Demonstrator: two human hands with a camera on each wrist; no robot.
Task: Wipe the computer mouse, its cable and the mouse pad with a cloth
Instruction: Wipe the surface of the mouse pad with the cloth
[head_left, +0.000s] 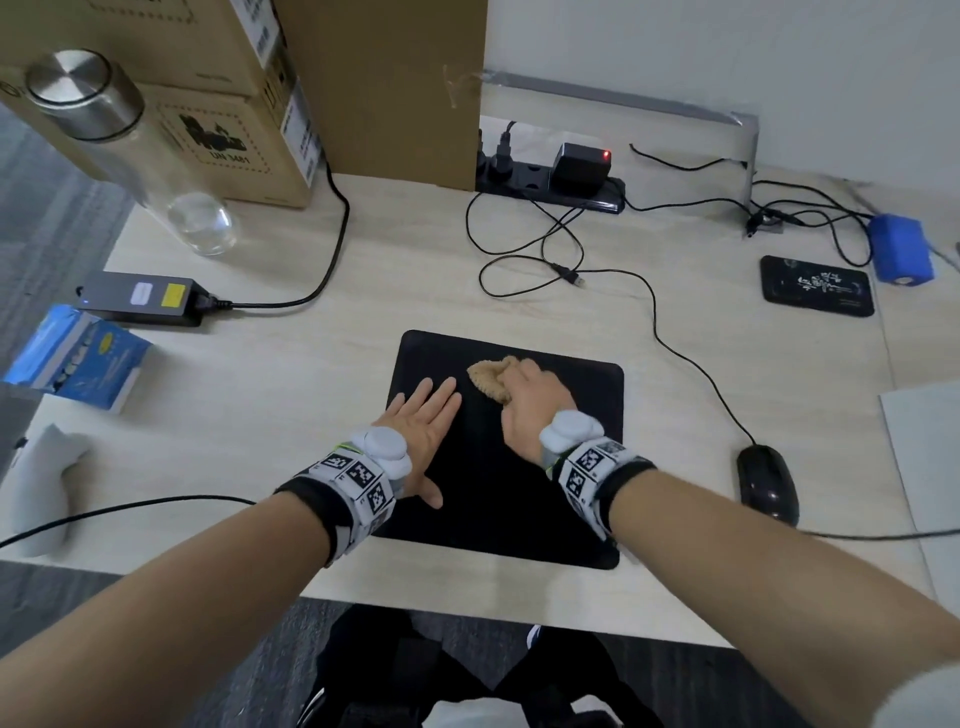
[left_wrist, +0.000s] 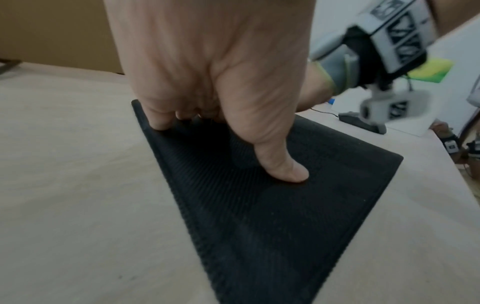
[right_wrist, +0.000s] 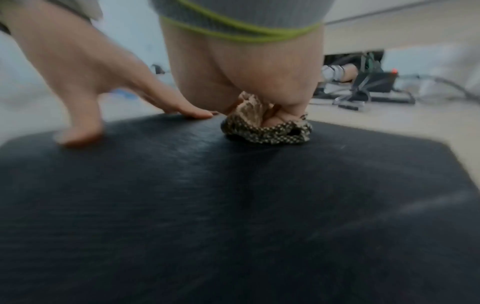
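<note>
A black mouse pad (head_left: 561, 467) lies flat at the middle of the desk. My left hand (head_left: 423, 421) presses flat on its left part with straight fingers, and its thumb (left_wrist: 283, 170) touches the pad (left_wrist: 298, 226). My right hand (head_left: 535, 402) grips a bunched tan cloth (head_left: 488, 378) and holds it down on the far middle of the pad. In the right wrist view the cloth (right_wrist: 262, 127) is bunched under curled fingers on the pad (right_wrist: 233, 216). The black mouse (head_left: 766, 483) sits off the pad to the right, and its cable (head_left: 675, 353) runs back across the desk.
At the back stand cardboard boxes (head_left: 249, 93), a clear bottle (head_left: 130, 150) and a power strip (head_left: 556, 182) with tangled cables. A power brick (head_left: 145, 299) and a blue packet (head_left: 78, 358) lie at the left. A small dark pad (head_left: 815, 286) and a blue object (head_left: 901, 249) lie at the right.
</note>
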